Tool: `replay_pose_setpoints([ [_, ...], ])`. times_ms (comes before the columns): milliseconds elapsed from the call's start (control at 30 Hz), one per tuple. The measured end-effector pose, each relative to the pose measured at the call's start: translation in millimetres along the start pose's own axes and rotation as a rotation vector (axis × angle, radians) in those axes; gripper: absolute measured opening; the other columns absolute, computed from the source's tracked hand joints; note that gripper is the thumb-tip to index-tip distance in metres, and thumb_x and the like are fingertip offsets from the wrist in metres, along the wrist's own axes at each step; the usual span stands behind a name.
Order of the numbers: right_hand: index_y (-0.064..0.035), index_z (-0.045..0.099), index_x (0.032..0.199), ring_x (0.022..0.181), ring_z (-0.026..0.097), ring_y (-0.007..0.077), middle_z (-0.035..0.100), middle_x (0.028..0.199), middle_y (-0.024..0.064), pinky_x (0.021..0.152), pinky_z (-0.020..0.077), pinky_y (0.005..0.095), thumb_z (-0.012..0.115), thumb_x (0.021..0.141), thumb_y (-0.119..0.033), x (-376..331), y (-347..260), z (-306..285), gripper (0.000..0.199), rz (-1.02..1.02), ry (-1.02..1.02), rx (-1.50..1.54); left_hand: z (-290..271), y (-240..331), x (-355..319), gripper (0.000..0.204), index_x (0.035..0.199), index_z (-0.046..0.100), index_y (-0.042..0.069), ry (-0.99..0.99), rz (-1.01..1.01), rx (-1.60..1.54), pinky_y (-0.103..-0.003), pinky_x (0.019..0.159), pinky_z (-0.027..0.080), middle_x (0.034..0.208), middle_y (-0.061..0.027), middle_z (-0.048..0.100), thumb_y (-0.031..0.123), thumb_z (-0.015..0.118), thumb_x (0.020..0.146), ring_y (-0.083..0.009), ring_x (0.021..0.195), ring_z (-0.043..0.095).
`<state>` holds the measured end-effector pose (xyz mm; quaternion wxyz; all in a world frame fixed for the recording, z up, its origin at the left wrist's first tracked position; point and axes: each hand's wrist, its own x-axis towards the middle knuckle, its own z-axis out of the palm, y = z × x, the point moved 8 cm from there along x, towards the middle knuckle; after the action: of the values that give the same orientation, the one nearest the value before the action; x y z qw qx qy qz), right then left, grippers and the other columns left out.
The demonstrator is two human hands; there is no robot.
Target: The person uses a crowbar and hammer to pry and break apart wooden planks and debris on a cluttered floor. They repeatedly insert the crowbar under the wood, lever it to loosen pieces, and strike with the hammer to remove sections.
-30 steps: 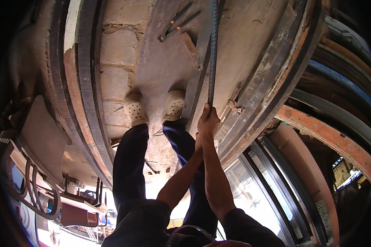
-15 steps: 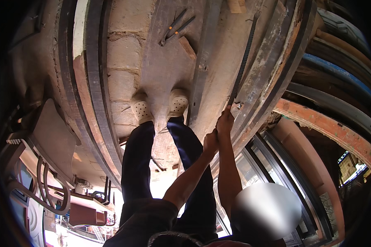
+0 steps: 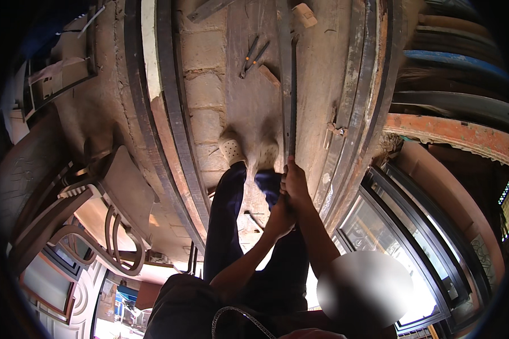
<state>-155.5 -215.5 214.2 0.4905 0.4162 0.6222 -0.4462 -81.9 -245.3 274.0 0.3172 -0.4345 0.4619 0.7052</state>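
Observation:
Both my hands are closed around a long, dark, ribbed steel bar (image 3: 293, 96), one hand behind the other. My right hand (image 3: 296, 182) grips it farther forward, and my left hand (image 3: 281, 218) wraps the near end. The bar points straight away from me, and its far tip lies near a small wooden block (image 3: 305, 15). Left of the bar, orange-and-black handled pincers (image 3: 254, 56) rest on a plank, with a brown wood piece (image 3: 270, 75) beside them. A rusty metal fitting (image 3: 337, 130) sits on the timber to the right.
Long timber beams run along both sides, left (image 3: 178, 124) and right (image 3: 353, 107). My beige clogs (image 3: 232, 148) stand between them. Brown chairs (image 3: 124, 192) are at the left. Black-framed glass panels (image 3: 387, 226) and an orange-red beam (image 3: 452, 130) lie at the right.
The bar and both hands have swung left, away from the metal fitting and right-hand beams, and now line up in front of my right foot. The whole view has shifted too.

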Motion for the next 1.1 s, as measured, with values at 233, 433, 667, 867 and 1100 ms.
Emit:
replay_pose_setpoints([
  [233, -0.0162, 0.039, 0.069, 0.035, 0.029, 0.0071, 0.03, 0.05, -0.0053, 0.035, 0.025, 0.0247, 0.043, 0.096, -0.052, -113.8, 13.6, 9.2, 0.045, -0.025, -0.015, -0.097, -17.3, 43.2, -139.3, 0.049, 0.128, 0.031, -0.01, 0.063, 0.201, 0.164, -0.049, 0.07, 0.049, 0.09, -0.0327, 0.061, 0.01, 0.049, 0.087, -0.047, 0.089, 0.061],
  [433, -0.0124, 0.043, 0.076, 0.036, 0.036, 0.0098, 0.035, 0.049, -0.0029, 0.036, 0.0325, 0.0263, 0.039, 0.099, -0.047, -119.0, -70.4, 14.3, 0.042, 0.093, -0.25, -0.248, 11.7, 118.5, -119.5, 0.037, 0.117, 0.039, -0.008, 0.213, 0.078, 0.017, -0.044, 0.061, 0.047, 0.086, -0.0235, 0.06, 0.017, 0.049, 0.091, -0.0403, 0.073, 0.06],
  [667, 0.0039, 0.056, 0.099, 0.087, 0.06, 0.0423, 0.06, 0.089, 0.0275, 0.078, 0.0465, 0.0469, 0.05, 0.092, -0.044, 147.1, -280.5, 23.1, 0.048, -0.651, -0.065, -1.069, -3.2, 191.3, 6.7, 0.011, 0.097, 0.048, 0.005, 0.425, -0.252, -0.697, -0.024, 0.042, 0.036, 0.06, 0.0001, 0.045, 0.014, 0.052, 0.094, -0.0091, 0.046, 0.046],
  [867, 0.0021, 0.04, 0.128, 0.112, 0.051, 0.0391, 0.046, 0.123, 0.0234, 0.088, 0.0489, 0.0479, 0.068, 0.082, -0.039, 383.1, -468.5, -10.3, 0.068, -0.779, 0.405, -1.396, 34.6, 188.7, 45.1, 0.012, 0.095, 0.051, 0.005, 0.499, -0.415, -0.833, -0.022, 0.043, 0.038, 0.063, 0.0017, 0.049, 0.016, 0.054, 0.094, -0.0063, 0.05, 0.048],
  [1100, 0.0034, 0.056, 0.112, 0.097, 0.062, 0.0364, 0.06, 0.106, 0.0221, 0.086, 0.0518, 0.0414, 0.073, 0.076, -0.042, 449.9, -527.2, 69.7, 0.06, -0.894, 0.172, -1.503, 63.3, 172.6, 48.1, 0.017, 0.103, 0.053, 0.008, 0.583, -0.496, -1.029, -0.02, 0.038, 0.034, 0.059, 0.0035, 0.047, 0.023, 0.056, 0.095, -0.0046, 0.045, 0.044],
])
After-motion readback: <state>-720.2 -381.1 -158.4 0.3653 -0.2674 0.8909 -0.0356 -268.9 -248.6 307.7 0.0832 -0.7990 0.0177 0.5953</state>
